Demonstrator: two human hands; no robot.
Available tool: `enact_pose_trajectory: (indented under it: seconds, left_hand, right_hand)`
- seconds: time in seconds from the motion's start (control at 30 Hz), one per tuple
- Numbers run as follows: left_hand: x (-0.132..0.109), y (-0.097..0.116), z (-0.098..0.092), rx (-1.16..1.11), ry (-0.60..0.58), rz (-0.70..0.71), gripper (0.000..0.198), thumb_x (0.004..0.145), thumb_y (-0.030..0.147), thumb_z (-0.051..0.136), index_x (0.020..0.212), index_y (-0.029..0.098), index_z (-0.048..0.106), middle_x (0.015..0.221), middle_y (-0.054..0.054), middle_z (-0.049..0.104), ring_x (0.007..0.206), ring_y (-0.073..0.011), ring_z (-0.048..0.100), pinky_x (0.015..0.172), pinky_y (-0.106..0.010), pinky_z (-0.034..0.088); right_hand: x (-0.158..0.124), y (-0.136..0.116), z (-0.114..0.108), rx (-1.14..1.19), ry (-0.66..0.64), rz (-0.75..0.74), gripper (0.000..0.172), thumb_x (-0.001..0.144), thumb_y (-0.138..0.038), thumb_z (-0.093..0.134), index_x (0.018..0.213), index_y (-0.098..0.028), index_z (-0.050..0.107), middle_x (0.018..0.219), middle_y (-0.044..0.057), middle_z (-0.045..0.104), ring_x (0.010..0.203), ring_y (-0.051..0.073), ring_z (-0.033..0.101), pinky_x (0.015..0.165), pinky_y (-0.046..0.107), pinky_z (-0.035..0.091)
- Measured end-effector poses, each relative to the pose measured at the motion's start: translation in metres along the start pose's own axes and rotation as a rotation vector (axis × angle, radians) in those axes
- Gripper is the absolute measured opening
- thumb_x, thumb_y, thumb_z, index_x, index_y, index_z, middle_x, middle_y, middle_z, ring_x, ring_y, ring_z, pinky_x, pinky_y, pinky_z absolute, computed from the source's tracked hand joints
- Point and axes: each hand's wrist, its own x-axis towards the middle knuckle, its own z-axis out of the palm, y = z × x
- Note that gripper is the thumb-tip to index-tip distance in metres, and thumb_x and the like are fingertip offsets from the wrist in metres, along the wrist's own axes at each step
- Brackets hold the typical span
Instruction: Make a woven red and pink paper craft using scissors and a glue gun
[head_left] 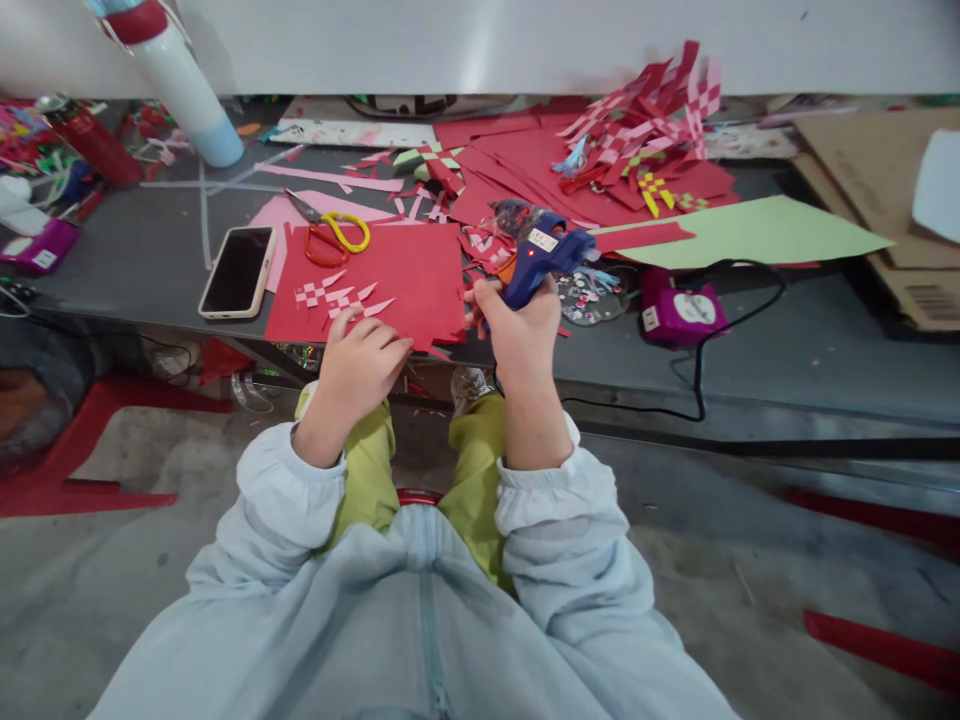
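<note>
My right hand (525,335) is wrapped round the handle of a blue glue gun (534,262). A small red light shows on its side, and its nozzle end points away from me. My left hand (360,365) lies palm down on the near edge of a red paper sheet (420,270), fingers stretched out. At its fingertips is a pink-and-white checked woven paper piece (352,300), partly covered by the hand. Scissors (336,235) with red and yellow handles rest at the sheet's far side. Scraps of paper lie beside the glue gun.
A phone (238,272) lies left of the sheet, with a white bottle (187,95) behind it. Red paper and woven strips (652,110) are heaped at the back. To the right are green paper (765,232), a purple box (681,308) and a black cable (701,370).
</note>
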Motion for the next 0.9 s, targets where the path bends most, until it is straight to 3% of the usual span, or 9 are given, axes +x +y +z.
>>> enact_pose_trajectory:
  seconds: [0.13, 0.27, 0.5, 0.63, 0.73, 0.9]
  left_hand:
    - [-0.001, -0.001, -0.01, -0.152, 0.102, -0.122, 0.023, 0.094, 0.029, 0.052, 0.098, 0.024, 0.073, 0.093, -0.005, 0.075, 0.093, -0.021, 0.065, 0.097, -0.045, 0.043]
    - [0.0, 0.001, -0.019, -0.422, 0.183, -0.323, 0.021, 0.09, 0.032, 0.056, 0.09, 0.021, 0.073, 0.088, -0.005, 0.075, 0.087, -0.0194, 0.067, 0.086, -0.037, 0.05]
    - [-0.002, 0.002, -0.015, -0.931, 0.252, -0.625, 0.022, 0.077, 0.039, 0.068, 0.084, 0.018, 0.07, 0.081, -0.003, 0.073, 0.074, -0.0153, 0.066, 0.073, -0.029, 0.054]
    - [-0.002, 0.001, -0.015, -1.031, 0.235, -0.678, 0.021, 0.074, 0.037, 0.071, 0.082, 0.018, 0.072, 0.079, -0.002, 0.072, 0.072, -0.0143, 0.064, 0.069, -0.027, 0.053]
    - [-0.002, 0.001, -0.015, -1.051, 0.224, -0.692, 0.019, 0.073, 0.035, 0.072, 0.082, 0.018, 0.073, 0.08, -0.002, 0.072, 0.074, -0.0144, 0.064, 0.069, -0.026, 0.052]
    - [-0.001, 0.001, -0.015, -1.047, 0.212, -0.702, 0.021, 0.075, 0.037, 0.072, 0.082, 0.018, 0.073, 0.08, -0.004, 0.073, 0.074, -0.0157, 0.066, 0.07, -0.027, 0.053]
  right_hand:
    - [-0.001, -0.001, -0.003, 0.009, -0.108, -0.003, 0.039, 0.067, -0.036, 0.076, 0.09, -0.022, 0.047, 0.073, -0.003, 0.07, 0.044, 0.007, 0.055, 0.039, 0.021, 0.039]
    - [-0.003, -0.005, -0.003, 0.071, -0.253, 0.037, 0.046, 0.071, -0.058, 0.071, 0.089, -0.022, 0.048, 0.081, 0.002, 0.074, 0.041, 0.006, 0.051, 0.037, 0.021, 0.037]
    - [-0.005, -0.009, -0.001, 0.1, -0.376, 0.114, 0.06, 0.066, -0.073, 0.066, 0.095, -0.023, 0.051, 0.076, 0.0, 0.071, 0.041, 0.006, 0.051, 0.035, 0.021, 0.032]
    - [-0.006, -0.009, -0.001, 0.053, -0.457, 0.145, 0.058, 0.057, -0.057, 0.082, 0.093, -0.02, 0.054, 0.07, -0.003, 0.067, 0.041, 0.006, 0.051, 0.035, 0.02, 0.034]
    - [-0.007, -0.009, 0.0, 0.063, -0.429, 0.15, 0.053, 0.051, -0.038, 0.087, 0.086, -0.02, 0.052, 0.068, -0.005, 0.067, 0.041, 0.005, 0.05, 0.037, 0.019, 0.039]
    - [-0.008, -0.008, 0.004, 0.019, -0.365, 0.149, 0.046, 0.054, -0.031, 0.084, 0.085, -0.02, 0.051, 0.062, -0.008, 0.065, 0.04, 0.004, 0.05, 0.04, 0.018, 0.043]
